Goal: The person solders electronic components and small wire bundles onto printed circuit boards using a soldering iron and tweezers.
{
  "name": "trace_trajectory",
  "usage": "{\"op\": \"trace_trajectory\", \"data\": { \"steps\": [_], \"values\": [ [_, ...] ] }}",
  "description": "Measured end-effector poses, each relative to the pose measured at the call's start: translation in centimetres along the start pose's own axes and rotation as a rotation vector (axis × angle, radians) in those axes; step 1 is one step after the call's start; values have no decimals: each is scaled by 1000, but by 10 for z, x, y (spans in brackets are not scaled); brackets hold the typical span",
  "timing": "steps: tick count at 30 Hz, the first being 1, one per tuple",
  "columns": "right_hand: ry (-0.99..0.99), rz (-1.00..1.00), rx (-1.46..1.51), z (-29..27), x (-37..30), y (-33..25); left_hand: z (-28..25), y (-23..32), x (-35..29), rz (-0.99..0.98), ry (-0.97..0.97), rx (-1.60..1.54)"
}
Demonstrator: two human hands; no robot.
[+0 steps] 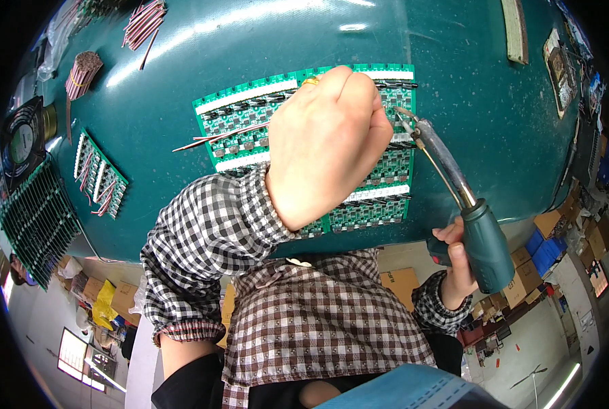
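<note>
A panel of green circuit boards with white strips and rows of small dark parts lies on the table in front of me. My left hand is closed over its middle and hides part of it. From under that hand thin red, white and black wires stick out to the left; its fingertips are hidden. On the right, my right hand grips the handle of a green soldering gun. The gun's bent metal tip points left and sits over the panel's right part, close to my left fingers.
The table has a green mat. At the left are wire bundles, a small board with wires, a black fan and a stack of boards. A pale strip lies at the far right.
</note>
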State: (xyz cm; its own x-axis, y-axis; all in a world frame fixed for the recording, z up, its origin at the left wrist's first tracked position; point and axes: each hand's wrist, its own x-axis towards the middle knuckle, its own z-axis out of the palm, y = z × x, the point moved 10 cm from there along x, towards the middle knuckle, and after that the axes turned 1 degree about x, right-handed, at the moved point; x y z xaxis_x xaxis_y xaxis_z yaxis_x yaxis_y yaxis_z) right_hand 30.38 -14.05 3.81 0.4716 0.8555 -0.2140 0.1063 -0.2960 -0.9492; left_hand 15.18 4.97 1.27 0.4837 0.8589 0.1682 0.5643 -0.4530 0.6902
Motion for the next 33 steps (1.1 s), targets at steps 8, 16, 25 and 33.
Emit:
{"op": "trace_trajectory", "data": {
  "steps": [8, 16, 25, 33],
  "values": [
    [19, 11, 46, -2, -4, 2, 1, 2, -2, -2, 1, 15],
    [160, 79, 307, -12, 6, 16, -2, 8, -4, 18, 26, 24],
    [167, 171, 725, -27, 22, 44, -116, -53, 4, -120, 174, 29],
    [136, 219, 724, -6, 31, 32, -161, -137, -2, -243, 401, 475]
  ]
}}
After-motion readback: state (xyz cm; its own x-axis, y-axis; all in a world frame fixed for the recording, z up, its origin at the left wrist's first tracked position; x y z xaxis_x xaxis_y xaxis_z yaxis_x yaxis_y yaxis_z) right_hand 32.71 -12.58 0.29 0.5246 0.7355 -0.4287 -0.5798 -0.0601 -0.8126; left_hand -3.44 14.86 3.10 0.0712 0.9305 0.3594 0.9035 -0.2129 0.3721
